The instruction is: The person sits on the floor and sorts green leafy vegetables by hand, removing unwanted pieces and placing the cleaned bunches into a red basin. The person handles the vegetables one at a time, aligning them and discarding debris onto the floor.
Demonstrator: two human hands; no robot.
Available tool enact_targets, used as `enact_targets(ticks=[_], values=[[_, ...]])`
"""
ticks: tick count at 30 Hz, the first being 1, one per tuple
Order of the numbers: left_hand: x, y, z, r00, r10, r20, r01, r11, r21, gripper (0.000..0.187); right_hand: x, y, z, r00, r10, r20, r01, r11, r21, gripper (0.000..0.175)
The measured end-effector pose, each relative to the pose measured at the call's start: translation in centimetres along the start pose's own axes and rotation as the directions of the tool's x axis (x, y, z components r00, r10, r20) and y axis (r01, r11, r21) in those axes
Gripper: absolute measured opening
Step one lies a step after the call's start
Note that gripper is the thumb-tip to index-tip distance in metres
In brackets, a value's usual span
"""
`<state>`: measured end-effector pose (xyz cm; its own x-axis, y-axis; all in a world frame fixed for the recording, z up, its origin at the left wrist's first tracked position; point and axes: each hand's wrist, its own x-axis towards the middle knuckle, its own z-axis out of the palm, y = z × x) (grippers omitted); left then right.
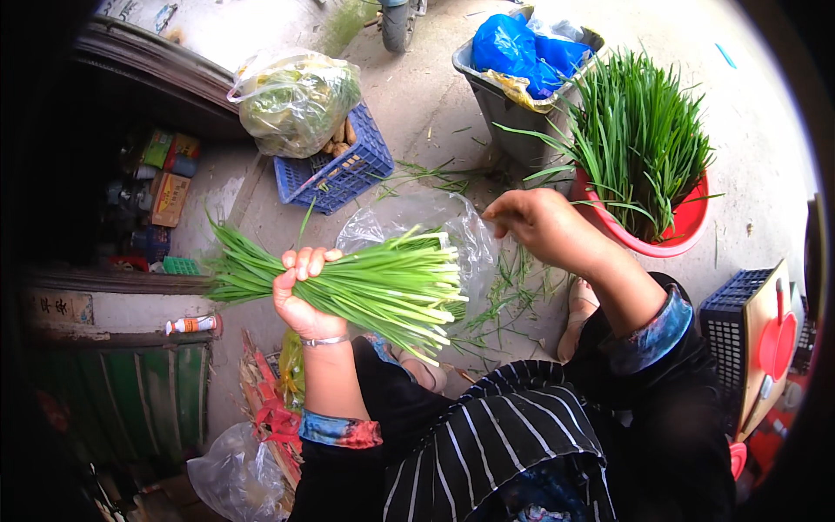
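My left hand [303, 287] is closed around a thick bunch of garlic chives [391, 287]. Their pale cut ends point right and the green tips fan out to the left. Beneath the bunch a clear plastic bag [378, 218] lies spread on the ground, with more chives [421, 243] inside, partly hidden by the held bunch. My right hand [531, 225] hovers at the bag's right edge, its fingers bent inward; whether they pinch the plastic is not clear. Beyond it stands a red plastic basin [688, 222] packed with upright chives [642, 143].
A grey bin [515, 124] with blue bags stands ahead. Left of it, a blue crate [346, 176] holds brown roots and a bag of greens [300, 101]. Chive scraps [509, 300] litter the concrete. At right, a dark basket [724, 326] stands beside a wooden board [763, 391].
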<state>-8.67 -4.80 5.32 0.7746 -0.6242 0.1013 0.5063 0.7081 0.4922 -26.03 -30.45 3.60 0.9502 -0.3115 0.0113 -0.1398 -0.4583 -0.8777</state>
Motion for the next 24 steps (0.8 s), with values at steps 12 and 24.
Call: enact_targets(ticks=[12, 24], values=[[-0.1, -0.4, 0.5, 0.993, 0.107, -0.042, -0.101, 0.986, 0.132, 0.015, -1.4, -2.8, 3.8, 0.887, -0.461, 0.014, 0.46, 0.887, 0.023, 0.021], [-0.3, -1.3, 0.7, 0.996, 0.075, -0.055, -0.066, 0.988, 0.14, 0.013, -0.2, -2.5, 7.1, 0.928, -0.341, -0.154, 0.358, 0.928, 0.106, 0.008]])
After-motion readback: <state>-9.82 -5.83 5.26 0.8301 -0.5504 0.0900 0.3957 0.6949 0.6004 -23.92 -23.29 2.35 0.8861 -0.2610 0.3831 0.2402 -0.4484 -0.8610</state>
